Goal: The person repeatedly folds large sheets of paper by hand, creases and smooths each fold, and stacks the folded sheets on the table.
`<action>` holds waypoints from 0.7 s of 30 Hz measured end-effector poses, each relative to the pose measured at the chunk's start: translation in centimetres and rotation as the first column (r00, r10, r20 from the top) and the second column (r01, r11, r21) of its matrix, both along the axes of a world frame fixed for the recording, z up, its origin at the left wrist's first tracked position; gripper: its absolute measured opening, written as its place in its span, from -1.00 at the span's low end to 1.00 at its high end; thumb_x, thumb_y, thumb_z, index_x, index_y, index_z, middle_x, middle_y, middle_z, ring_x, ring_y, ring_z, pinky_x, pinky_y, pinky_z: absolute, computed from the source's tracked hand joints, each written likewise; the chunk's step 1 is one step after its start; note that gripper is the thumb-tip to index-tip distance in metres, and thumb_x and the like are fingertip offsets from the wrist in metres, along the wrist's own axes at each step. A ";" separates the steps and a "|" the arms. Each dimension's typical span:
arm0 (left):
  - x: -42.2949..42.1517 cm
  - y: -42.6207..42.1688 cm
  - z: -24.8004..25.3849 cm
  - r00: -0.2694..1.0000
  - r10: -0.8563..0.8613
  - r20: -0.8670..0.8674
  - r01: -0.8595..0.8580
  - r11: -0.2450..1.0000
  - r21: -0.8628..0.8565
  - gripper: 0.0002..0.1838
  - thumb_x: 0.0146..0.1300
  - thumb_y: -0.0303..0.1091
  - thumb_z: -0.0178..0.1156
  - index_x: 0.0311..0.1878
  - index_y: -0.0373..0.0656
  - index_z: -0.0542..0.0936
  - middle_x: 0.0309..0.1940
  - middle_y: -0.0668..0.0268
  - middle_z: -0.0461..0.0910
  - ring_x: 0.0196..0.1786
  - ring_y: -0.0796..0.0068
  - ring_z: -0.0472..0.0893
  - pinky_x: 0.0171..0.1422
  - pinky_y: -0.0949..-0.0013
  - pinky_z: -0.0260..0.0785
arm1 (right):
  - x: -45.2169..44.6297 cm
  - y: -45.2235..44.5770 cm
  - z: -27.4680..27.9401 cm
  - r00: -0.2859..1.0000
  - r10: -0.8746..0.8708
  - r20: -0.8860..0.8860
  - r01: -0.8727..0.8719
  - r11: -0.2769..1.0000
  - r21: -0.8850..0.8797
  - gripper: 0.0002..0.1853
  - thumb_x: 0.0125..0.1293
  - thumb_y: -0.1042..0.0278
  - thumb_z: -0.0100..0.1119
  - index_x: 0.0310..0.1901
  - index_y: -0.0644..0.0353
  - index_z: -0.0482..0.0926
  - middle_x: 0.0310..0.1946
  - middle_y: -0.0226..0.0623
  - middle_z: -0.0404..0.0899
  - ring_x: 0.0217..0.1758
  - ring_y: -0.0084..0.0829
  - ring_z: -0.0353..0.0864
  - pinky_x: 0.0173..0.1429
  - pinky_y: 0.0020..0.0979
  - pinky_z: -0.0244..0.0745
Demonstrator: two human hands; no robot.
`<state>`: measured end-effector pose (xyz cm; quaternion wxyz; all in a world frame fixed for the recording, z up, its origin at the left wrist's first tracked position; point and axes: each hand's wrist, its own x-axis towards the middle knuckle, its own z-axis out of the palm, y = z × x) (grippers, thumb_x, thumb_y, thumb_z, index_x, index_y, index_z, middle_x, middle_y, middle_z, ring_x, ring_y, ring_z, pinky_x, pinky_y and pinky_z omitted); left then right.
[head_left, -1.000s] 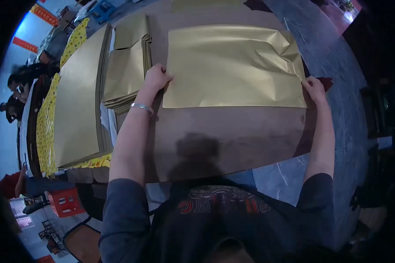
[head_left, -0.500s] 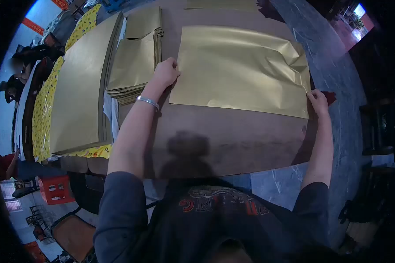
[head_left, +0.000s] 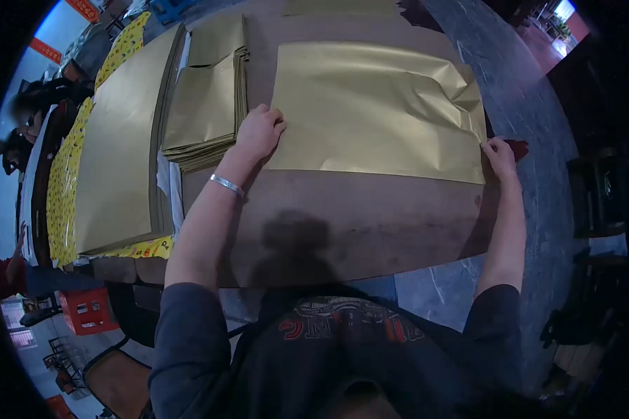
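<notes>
Between both hands (head_left: 260, 133), gold sheet (head_left: 370, 108)

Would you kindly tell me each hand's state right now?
Left hand: closed, seemingly gripping the left edge of the gold sheet.
Right hand: closed, pinching its right edge.

Yellow patterned sheeting (head_left: 61, 199) lines the left edge of the worktop (head_left: 391, 227), a blue stool (head_left: 166, 10) stands beyond its far left corner, and a red crate (head_left: 89, 320) and a chair (head_left: 119, 378) are off its near left corner.
</notes>
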<state>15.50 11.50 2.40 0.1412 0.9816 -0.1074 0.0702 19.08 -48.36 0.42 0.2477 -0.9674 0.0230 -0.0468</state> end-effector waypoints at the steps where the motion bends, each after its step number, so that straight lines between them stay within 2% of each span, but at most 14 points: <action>1: -0.7 -0.7 0.8 1.000 -0.007 0.001 0.007 1.000 -0.001 -0.72 0.18 -0.22 0.28 -0.10 -0.15 0.61 -0.20 0.08 0.56 -0.03 0.02 0.57 0.07 0.08 0.46 | 0.3 -0.2 -0.5 1.000 0.000 -0.002 0.000 1.000 0.000 -0.67 0.27 0.13 0.24 -0.26 0.31 0.55 -0.37 -0.11 0.59 -0.27 -0.24 0.58 -0.11 -0.24 0.43; 4: -3.0 -2.2 2.5 0.994 0.069 -0.090 -0.063 0.996 0.061 -0.38 -0.06 0.02 0.46 0.02 -0.15 0.57 -0.02 0.10 0.50 0.10 0.02 0.48 0.17 0.08 0.43 | -0.1 0.9 0.5 0.999 -0.023 -0.030 0.023 1.000 -0.021 -0.68 0.28 0.16 0.25 -0.23 0.32 0.57 -0.36 -0.13 0.60 -0.27 -0.27 0.59 -0.12 -0.27 0.44; 6: -3.7 -2.5 2.3 0.996 0.066 -0.059 -0.067 0.998 -0.008 -0.38 -0.07 -0.01 0.45 0.03 -0.15 0.56 0.00 0.09 0.49 0.07 0.01 0.49 0.17 0.08 0.43 | -0.4 1.5 0.8 0.997 -0.073 -0.033 0.072 0.996 -0.043 -0.68 0.30 0.17 0.24 -0.15 0.31 0.59 -0.29 -0.13 0.65 -0.23 -0.24 0.64 -0.09 -0.29 0.48; 9: -4.0 -2.7 2.3 0.981 0.130 -0.146 -0.148 0.981 -0.123 -0.46 -0.10 -0.17 0.44 -0.02 -0.16 0.56 -0.02 0.09 0.50 0.01 0.03 0.52 0.10 0.10 0.46 | -0.9 2.0 0.7 0.992 -0.123 0.004 0.123 0.990 -0.066 -0.66 0.31 0.16 0.24 -0.09 0.29 0.59 -0.23 -0.10 0.68 -0.15 -0.21 0.67 -0.04 -0.27 0.50; 10: -4.0 -2.5 2.0 0.995 0.074 -0.067 -0.083 0.986 -0.147 -0.54 -0.07 -0.25 0.41 -0.06 -0.17 0.57 -0.08 0.10 0.52 -0.05 0.06 0.56 0.06 0.13 0.47 | -1.4 2.9 1.6 0.990 -0.143 -0.010 0.142 0.987 -0.073 -0.65 0.31 0.17 0.24 -0.03 0.28 0.57 -0.19 -0.08 0.69 -0.10 -0.21 0.69 0.00 -0.25 0.51; 12: -3.8 -2.1 1.4 0.998 0.043 -0.040 -0.049 0.986 -0.160 -0.60 -0.03 -0.30 0.39 -0.09 -0.19 0.58 -0.13 0.09 0.54 -0.10 0.07 0.57 0.01 0.13 0.47 | -1.6 2.9 1.2 0.991 -0.134 0.025 0.134 0.991 -0.018 -0.62 0.31 0.15 0.25 0.01 0.27 0.55 -0.17 -0.08 0.69 -0.07 -0.19 0.69 0.03 -0.25 0.52; 13: -4.3 -2.5 1.8 0.998 0.056 -0.024 -0.060 0.984 -0.168 -0.72 0.04 -0.38 0.33 -0.14 -0.19 0.59 -0.14 0.10 0.54 -0.09 0.06 0.57 -0.01 0.11 0.46 | -1.4 2.7 1.1 0.985 -0.168 -0.043 0.163 0.982 -0.094 -0.57 0.32 0.03 0.21 0.05 0.16 0.52 -0.04 -0.09 0.67 0.06 -0.06 0.64 0.13 -0.13 0.50; 15: -5.0 -3.9 2.4 0.971 -0.033 0.236 0.037 0.999 -0.013 -0.81 0.11 -0.44 0.27 -0.18 -0.18 0.60 -0.13 0.14 0.55 -0.08 0.06 0.57 0.00 0.10 0.45 | -1.3 2.6 0.6 0.989 -0.147 -0.015 0.145 0.987 -0.075 -0.57 0.32 0.04 0.21 0.09 0.13 0.49 -0.03 -0.10 0.67 0.06 -0.05 0.63 0.13 -0.11 0.50; 16: -5.0 -4.4 2.0 0.980 -0.071 0.187 0.074 0.997 -0.008 -0.88 0.14 -0.49 0.22 -0.23 -0.15 0.62 -0.12 0.18 0.56 -0.05 0.07 0.56 0.03 0.11 0.43 | -1.4 2.8 0.6 0.986 -0.165 -0.007 0.163 0.979 -0.125 -0.58 0.32 0.04 0.22 0.09 0.12 0.48 -0.03 -0.11 0.67 0.07 -0.05 0.63 0.12 -0.10 0.50; 18: -5.3 -5.9 1.1 0.977 -0.202 0.063 0.211 0.954 -0.214 -0.92 0.16 -0.46 0.21 -0.26 -0.14 0.62 -0.09 0.21 0.57 0.01 0.09 0.54 0.05 0.12 0.42 | -1.5 3.0 0.7 0.984 -0.176 -0.001 0.174 0.976 -0.130 -0.58 0.32 0.04 0.22 0.07 0.13 0.48 -0.04 -0.11 0.67 0.06 -0.04 0.63 0.11 -0.09 0.50; 19: -5.0 -6.6 0.4 0.960 -0.276 0.043 0.278 0.923 -0.266 -0.90 0.16 -0.41 0.23 -0.25 -0.12 0.63 -0.07 0.21 0.57 0.04 0.11 0.52 0.05 0.13 0.42 | -1.6 3.1 0.7 0.985 -0.175 0.000 0.174 0.976 -0.131 -0.59 0.32 0.05 0.22 0.05 0.14 0.49 -0.05 -0.11 0.67 0.05 -0.04 0.63 0.09 -0.08 0.51; 20: -4.9 -7.1 -0.1 0.958 -0.283 0.044 0.284 0.922 -0.264 -0.90 0.16 -0.41 0.23 -0.25 -0.12 0.63 -0.07 0.21 0.57 0.04 0.11 0.52 0.05 0.13 0.42 | -1.7 2.9 0.5 0.988 -0.144 0.049 0.148 0.984 -0.099 -0.61 0.31 0.08 0.25 -0.01 0.20 0.50 -0.16 -0.08 0.68 -0.05 -0.04 0.66 0.04 -0.13 0.53; 21: -4.8 -7.9 0.0 0.957 -0.275 0.088 0.289 0.926 -0.243 -0.88 0.16 -0.37 0.23 -0.22 -0.11 0.64 -0.07 0.22 0.57 0.05 0.13 0.53 0.06 0.12 0.42 | -1.8 3.0 0.6 0.988 -0.148 0.048 0.152 0.983 -0.098 -0.61 0.31 0.08 0.25 -0.01 0.20 0.50 -0.16 -0.08 0.68 -0.05 -0.04 0.66 0.04 -0.13 0.53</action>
